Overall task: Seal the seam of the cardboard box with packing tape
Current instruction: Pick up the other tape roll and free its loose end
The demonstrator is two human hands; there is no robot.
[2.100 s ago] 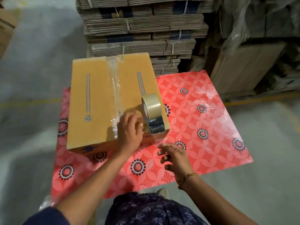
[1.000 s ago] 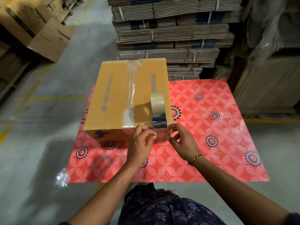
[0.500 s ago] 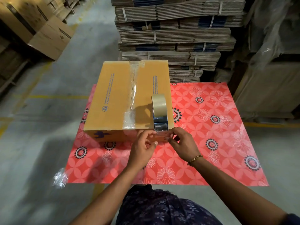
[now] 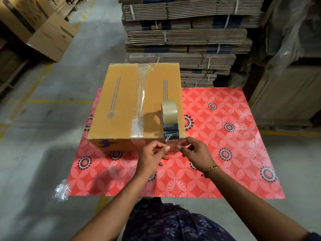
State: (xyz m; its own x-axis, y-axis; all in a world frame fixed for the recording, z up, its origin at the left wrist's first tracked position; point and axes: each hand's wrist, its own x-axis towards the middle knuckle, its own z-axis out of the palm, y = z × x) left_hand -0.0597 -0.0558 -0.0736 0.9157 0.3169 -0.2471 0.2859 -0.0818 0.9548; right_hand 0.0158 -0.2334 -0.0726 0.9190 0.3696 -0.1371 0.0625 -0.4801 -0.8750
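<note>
Cardboard box (image 4: 121, 105) lying on a red floral table cover (image 4: 225, 153), its top seam running away from the viewer and covered end to end by a strip of clear packing tape (image 4: 141, 94) that folds over the near edge of the box. Tape roll (image 4: 169, 112) standing on edge in its dispenser (image 4: 171, 133) on the box top, to the right of the seam and at the near right corner of the box. Left hand (image 4: 151, 157) and right hand (image 4: 196, 152) meet just in front of that corner, below the dispenser; each pinches, between thumb and forefinger, 1 end of a short free length of clear tape (image 4: 173, 146) held taut between them, the other fingers loosely curled. A gold bracelet (image 4: 210, 170) circles the right wrist. Behind the box rise bundles of flattened cartons (image 4: 191, 32); a crumpled scrap of clear film (image 4: 60, 189) sits to the left of the near left corner of the cover
</note>
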